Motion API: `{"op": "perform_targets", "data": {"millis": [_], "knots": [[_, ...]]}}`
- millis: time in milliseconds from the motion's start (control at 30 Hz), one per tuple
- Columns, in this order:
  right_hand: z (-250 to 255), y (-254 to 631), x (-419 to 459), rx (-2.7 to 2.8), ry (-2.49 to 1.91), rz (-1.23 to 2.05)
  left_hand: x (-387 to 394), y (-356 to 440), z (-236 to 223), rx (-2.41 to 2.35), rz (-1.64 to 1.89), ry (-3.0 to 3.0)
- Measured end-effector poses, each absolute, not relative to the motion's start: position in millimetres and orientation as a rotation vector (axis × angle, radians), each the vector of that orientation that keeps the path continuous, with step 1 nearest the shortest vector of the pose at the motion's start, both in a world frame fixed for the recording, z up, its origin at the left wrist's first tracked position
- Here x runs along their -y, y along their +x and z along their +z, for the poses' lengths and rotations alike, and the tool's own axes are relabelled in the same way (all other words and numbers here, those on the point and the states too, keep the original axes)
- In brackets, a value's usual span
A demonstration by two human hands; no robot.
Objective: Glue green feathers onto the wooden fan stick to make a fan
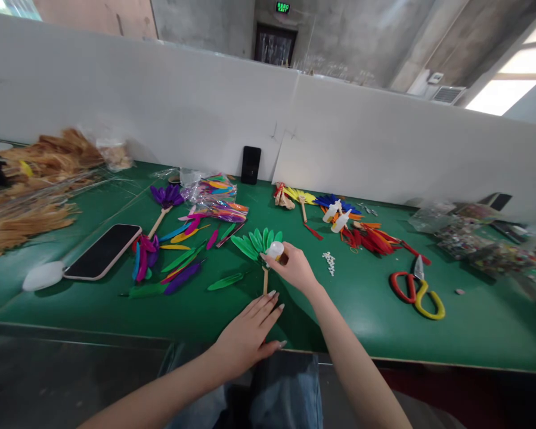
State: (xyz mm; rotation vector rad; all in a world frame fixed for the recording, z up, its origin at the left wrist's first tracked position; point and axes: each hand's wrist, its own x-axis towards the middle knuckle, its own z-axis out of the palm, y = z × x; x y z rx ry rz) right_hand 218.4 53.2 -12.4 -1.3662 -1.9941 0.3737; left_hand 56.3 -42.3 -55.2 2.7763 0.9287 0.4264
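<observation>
In the middle of the table lies a fan of green feathers (254, 242) spread at the top of a flat wooden stick (265, 281). My right hand (298, 271) is closed around a small white glue bottle (275, 250), tipped down at the base of the feathers. Fingers stretched out, my left hand (250, 330) lies over the stick's lower end at the table's front edge. One loose green feather (226, 281) is left of the stick. A little pile of white beads (329, 263) sits to the right of my right hand.
Scissors (418, 289) with red and yellow handles lie right. Loose coloured feathers (182, 259), a purple feather fan (167, 195) and a phone (103, 251) are left. Behind are two glue bottles (340, 220), red feathers (377, 239) and a black phone (250, 165) against a white partition (160, 107).
</observation>
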Motion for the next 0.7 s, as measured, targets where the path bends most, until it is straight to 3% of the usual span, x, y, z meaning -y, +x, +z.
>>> {"op": "perform_targets", "data": {"millis": [700], "knots": [[-9.8,217.9,-56.1,1.983,-1.376,0.469,43.5,56.7,-51.1,-0.941,0.38,2.765]]}}
